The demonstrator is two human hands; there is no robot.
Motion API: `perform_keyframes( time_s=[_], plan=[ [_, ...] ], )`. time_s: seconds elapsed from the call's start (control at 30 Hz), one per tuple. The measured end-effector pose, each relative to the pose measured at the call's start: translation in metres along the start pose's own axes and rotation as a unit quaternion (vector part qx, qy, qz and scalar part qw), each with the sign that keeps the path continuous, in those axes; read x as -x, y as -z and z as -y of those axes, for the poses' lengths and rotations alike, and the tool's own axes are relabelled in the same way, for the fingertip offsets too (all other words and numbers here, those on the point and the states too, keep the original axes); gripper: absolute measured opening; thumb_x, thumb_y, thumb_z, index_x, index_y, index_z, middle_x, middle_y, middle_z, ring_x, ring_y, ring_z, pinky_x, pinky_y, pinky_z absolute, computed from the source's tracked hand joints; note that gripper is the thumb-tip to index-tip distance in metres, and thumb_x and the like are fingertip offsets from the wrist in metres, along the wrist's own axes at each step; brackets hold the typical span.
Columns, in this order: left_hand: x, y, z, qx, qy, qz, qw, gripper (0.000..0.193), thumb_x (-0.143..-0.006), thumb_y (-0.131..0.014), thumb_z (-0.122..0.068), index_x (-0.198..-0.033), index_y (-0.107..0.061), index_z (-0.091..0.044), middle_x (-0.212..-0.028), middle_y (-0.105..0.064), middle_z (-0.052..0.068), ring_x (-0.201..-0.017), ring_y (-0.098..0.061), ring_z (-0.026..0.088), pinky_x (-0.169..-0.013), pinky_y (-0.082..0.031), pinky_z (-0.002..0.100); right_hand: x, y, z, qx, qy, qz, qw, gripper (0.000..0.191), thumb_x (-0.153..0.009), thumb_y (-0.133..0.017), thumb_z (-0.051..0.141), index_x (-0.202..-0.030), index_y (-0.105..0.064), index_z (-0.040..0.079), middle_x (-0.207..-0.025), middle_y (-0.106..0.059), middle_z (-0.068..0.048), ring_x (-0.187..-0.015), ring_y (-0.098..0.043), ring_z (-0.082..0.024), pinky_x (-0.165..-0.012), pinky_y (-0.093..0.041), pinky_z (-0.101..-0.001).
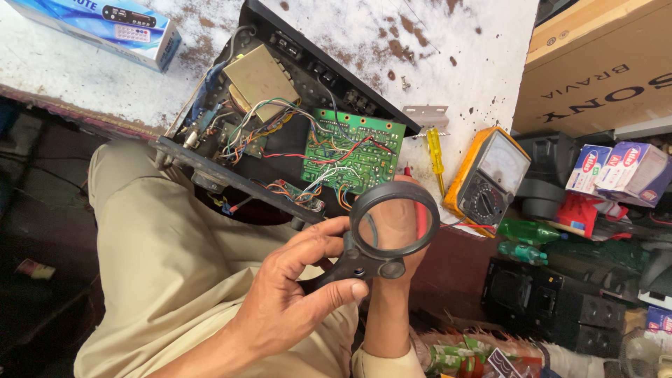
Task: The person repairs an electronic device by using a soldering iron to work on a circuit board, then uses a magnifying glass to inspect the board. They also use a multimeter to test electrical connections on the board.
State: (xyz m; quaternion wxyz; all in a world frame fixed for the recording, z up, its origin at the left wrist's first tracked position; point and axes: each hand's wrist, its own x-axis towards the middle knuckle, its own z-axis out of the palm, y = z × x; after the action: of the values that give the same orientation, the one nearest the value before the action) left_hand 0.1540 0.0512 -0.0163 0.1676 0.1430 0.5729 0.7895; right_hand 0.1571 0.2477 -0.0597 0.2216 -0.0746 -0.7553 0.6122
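Left hand (294, 294): closed around the black handle of a magnifying glass (392, 224), thumb along the lower side, fingers curled above it.
Right hand (399, 231): seen partly through the lens, closed on a red probe (420, 217) whose tip points up toward the green circuit board (353, 150).
Where the glass is: held in the air between the two hands, lens ring just in front of the right hand, just below the board's near edge.
How the glass handles: it looks light and stiff; the lens is likely easy to scratch or smudge, so the handle is the place to grip, not the ring.
How the board handles: thin, stiff and fragile, tethered by many fine coloured wires to the open black case (280, 119); best touched at its bare edges only.
Beyond the right hand: a yellow meter (486, 175) and a yellow screwdriver (435, 154), lying near each other on the speckled white bench (448, 70).
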Motion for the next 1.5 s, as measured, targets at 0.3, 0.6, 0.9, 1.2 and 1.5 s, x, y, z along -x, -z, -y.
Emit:
perform_keyframes(
  time_s=[0.3,0.6,0.9,1.2,1.5],
  plan=[
    [0.0,-0.001,-0.001,-0.002,0.011,-0.005,1.0,0.038,-0.083,-0.085,-0.023,-0.111,-0.072,0.0,-0.138,-0.069,0.019,-0.13,-0.065,0.026,-0.104,-0.048,0.037,0.002,0.006,-0.012,-0.092,-0.03,-0.02,0.995,0.043,-0.093,-0.074,0.01,-0.13,-0.058,-0.004,-0.11,-0.068,-0.012,-0.096,-0.069,-0.02,-0.083,-0.06,-0.0325],
    [0.0,-0.002,-0.001,0.001,0.019,-0.006,1.0,0.037,-0.083,-0.085,-0.023,-0.11,-0.073,-0.001,-0.138,-0.069,0.018,-0.116,-0.067,0.019,-0.092,-0.052,0.032,0.004,0.01,-0.018,-0.109,-0.035,-0.026,0.993,0.044,-0.092,-0.074,0.01,-0.13,-0.057,-0.004,-0.111,-0.068,-0.012,-0.096,-0.069,-0.02,-0.083,-0.061,-0.0332],
    [0.0,-0.001,-0.001,0.006,0.012,-0.001,1.0,0.037,-0.083,-0.085,-0.022,-0.11,-0.073,-0.001,-0.14,-0.068,0.017,-0.113,-0.067,0.018,-0.092,-0.052,0.032,0.001,0.005,-0.014,-0.144,-0.063,-0.02,0.987,0.045,-0.091,-0.073,0.009,-0.131,-0.057,-0.004,-0.113,-0.068,-0.013,-0.097,-0.07,-0.021,-0.083,-0.061,-0.0338],
    [0.001,-0.001,0.0,-0.004,0.001,0.002,1.0,0.036,-0.084,-0.085,-0.022,-0.112,-0.073,-0.001,-0.14,-0.068,0.018,-0.124,-0.065,0.022,-0.101,-0.049,0.035,-0.003,-0.006,0.003,-0.082,-0.072,-0.042,0.993,0.038,-0.09,-0.074,0.008,-0.123,-0.059,-0.003,-0.099,-0.07,-0.009,-0.084,-0.07,-0.016,-0.073,-0.06,-0.0298],
    [0.001,0.0,-0.001,0.002,0.028,0.004,1.0,0.037,-0.083,-0.085,-0.024,-0.11,-0.073,-0.002,-0.141,-0.068,0.017,-0.118,-0.066,0.022,-0.097,-0.051,0.035,-0.008,-0.012,0.015,0.108,-0.002,-0.028,0.994,0.037,-0.085,-0.08,0.003,-0.116,-0.062,-0.005,-0.097,-0.067,-0.008,-0.085,-0.067,-0.015,-0.075,-0.06,-0.0296]
  ],
)
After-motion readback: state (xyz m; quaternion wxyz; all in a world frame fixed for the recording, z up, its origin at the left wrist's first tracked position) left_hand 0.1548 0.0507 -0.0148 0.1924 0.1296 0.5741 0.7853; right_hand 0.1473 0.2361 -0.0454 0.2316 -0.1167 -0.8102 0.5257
